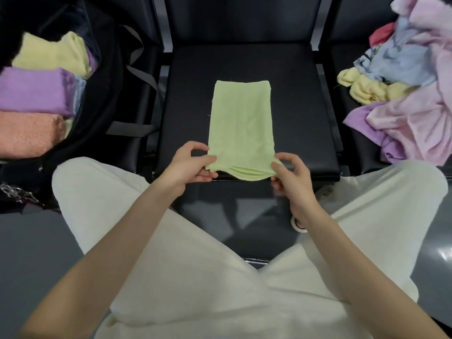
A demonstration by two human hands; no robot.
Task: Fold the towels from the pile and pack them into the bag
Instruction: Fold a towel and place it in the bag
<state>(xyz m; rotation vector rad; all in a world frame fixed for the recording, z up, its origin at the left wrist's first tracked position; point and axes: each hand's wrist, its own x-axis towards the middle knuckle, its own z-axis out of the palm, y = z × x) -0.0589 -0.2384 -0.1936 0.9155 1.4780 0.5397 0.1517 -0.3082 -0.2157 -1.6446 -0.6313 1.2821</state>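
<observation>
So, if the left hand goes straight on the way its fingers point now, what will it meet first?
The left hand points right, along the near edge of the green towel it pinches. It would probably meet the right hand, holding the other corner.

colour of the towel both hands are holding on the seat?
Pale green towel, plain with no pattern; seen in the head view.

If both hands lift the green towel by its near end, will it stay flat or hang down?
Probably hang: the green towel already sags between the left hand and right hand. Its stacked layers may slide apart. Likely light.
</observation>
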